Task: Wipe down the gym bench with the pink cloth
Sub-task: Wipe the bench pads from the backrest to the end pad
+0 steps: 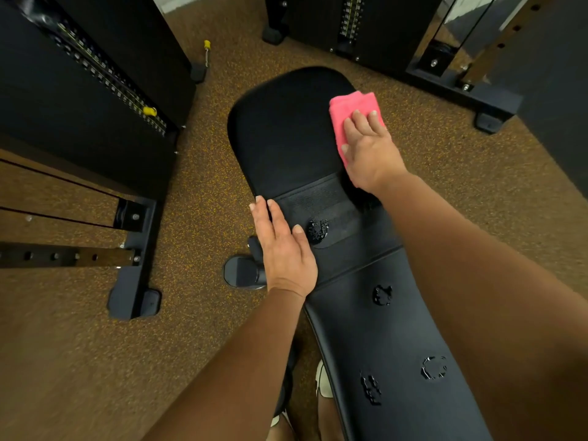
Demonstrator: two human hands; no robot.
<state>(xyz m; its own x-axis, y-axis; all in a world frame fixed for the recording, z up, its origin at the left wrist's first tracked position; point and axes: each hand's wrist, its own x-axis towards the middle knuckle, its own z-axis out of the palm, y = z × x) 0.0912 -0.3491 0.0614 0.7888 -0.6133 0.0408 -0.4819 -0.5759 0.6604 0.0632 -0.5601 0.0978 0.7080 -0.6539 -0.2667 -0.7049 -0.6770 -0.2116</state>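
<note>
A long black padded gym bench (286, 135) runs from the lower right up to the middle of the view. My right hand (369, 151) presses flat, fingers straight, on a folded pink cloth (346, 111) at the right edge of the bench's far pad. My left hand (283, 246) rests flat on the bench's left edge, beside the textured strap across the pad joint. Several patches of wet droplets (381, 295) sit on the near pad and on the strap.
Black weight-stack machines (95, 90) stand to the left and at the back, their feet on the speckled brown rubber floor (203, 160). A yellow-capped pin (207, 52) lies on the floor at the back left. The bench's black foot (241, 271) juts out left.
</note>
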